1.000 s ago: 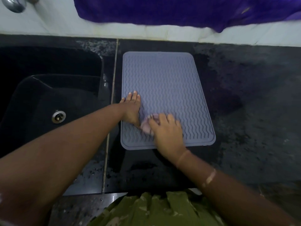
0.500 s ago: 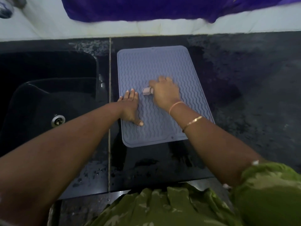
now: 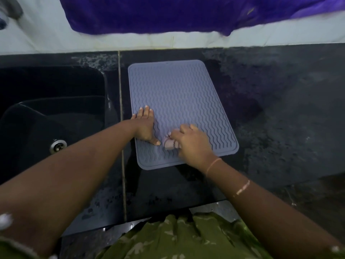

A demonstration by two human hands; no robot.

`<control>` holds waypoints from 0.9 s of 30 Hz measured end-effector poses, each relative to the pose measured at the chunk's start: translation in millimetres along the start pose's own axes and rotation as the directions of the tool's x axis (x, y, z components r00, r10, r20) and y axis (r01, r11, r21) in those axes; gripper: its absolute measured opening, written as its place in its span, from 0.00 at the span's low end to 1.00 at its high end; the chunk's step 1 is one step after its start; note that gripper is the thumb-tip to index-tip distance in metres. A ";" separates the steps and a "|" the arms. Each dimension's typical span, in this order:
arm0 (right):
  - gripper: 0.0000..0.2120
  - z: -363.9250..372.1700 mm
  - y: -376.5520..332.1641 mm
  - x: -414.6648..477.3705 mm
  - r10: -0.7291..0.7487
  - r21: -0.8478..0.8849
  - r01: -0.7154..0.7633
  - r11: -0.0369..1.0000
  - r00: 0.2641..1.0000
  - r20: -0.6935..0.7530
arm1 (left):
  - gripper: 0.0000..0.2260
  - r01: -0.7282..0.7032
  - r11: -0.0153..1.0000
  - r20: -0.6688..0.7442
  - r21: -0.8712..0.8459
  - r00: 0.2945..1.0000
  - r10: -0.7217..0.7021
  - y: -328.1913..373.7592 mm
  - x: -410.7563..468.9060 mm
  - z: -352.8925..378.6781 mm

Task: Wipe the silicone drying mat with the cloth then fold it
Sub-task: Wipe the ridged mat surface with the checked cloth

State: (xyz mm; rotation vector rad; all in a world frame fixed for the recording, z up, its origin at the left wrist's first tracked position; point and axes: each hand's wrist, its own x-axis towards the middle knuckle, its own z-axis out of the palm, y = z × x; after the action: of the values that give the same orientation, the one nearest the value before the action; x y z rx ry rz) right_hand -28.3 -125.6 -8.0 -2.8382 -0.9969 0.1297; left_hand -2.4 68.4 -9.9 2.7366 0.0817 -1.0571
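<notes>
**Item:** grey-lilac rectangular silicone drying mat (image 3: 179, 101) with wavy ridges. It lies flat on the black stone bench (image 3: 280, 109), its long side running away from the person.

**Left hand** (image 3: 144, 126): laid flat with fingers straight, pressing down at the mat's near left edge.

**Right hand** (image 3: 192, 144): fingers curled round a small bunched pale pink cloth (image 3: 169, 143), pressed onto the mat's near left part, just beside the left thumb. This hand hides most of the cloth and part of the mat's near edge.

**Right forearm:** 2 bands, a thin orange thread (image 3: 213, 164) and a gold bangle (image 3: 242, 189).

**Left of the mat:** a pale seam (image 3: 122, 146) in the bench, then a black sink (image 3: 46, 118) with a steel drain (image 3: 58, 145).

**Behind the mat:** a white tiled wall (image 3: 46, 38) with a purple fabric (image 3: 168, 14) hanging over it.

**Nearer than the mat:** water droplets (image 3: 112, 200) on the bench, and an olive camouflage-print garment (image 3: 177, 238) at the bench's front edge.

**Right of the mat:** dull mottled patches on the bench.
</notes>
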 end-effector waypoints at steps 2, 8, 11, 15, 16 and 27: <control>0.20 0.6 -0.6 -22.1 -0.045 0.041 0.045 0.998 0.999 0.017 | 0.58 -0.004 1.000 -0.011 -0.003 1.000 0.004 0.3 -0.5 -0.1; 0.03 -35.0 15.8 -10.1 0.093 0.504 -0.178 0.845 0.977 0.190 | 0.58 -0.035 0.999 -0.078 -0.034 0.996 0.032 0.7 -8.7 4.8; 0.06 -51.8 26.3 7.4 0.353 0.777 -0.357 0.518 0.917 0.185 | 0.58 -0.046 0.998 -0.077 -0.043 0.996 0.043 0.5 -12.2 7.2; 0.20 -64.8 42.9 33.1 0.390 0.926 -0.378 -0.004 0.852 0.350 | 0.58 -0.038 0.999 -0.077 -0.026 0.996 0.036 0.8 -15.1 8.0; 0.20 -67.1 46.2 41.5 0.347 0.927 -0.361 -0.102 0.860 0.373 | 0.58 -0.030 0.999 -0.078 -0.013 0.997 0.029 1.6 -15.4 7.0; 0.23 -40.3 48.7 109.6 0.449 0.648 -0.285 0.706 0.888 -0.099 | 0.49 0.155 0.988 -0.246 0.001 0.958 -0.150 24.4 10.3 -46.6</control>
State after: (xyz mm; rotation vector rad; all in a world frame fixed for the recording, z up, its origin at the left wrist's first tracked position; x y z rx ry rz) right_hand 92.0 -98.4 20.2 -2.3045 -0.2311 0.1069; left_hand 39.0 54.2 21.1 2.9050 0.3265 -0.7497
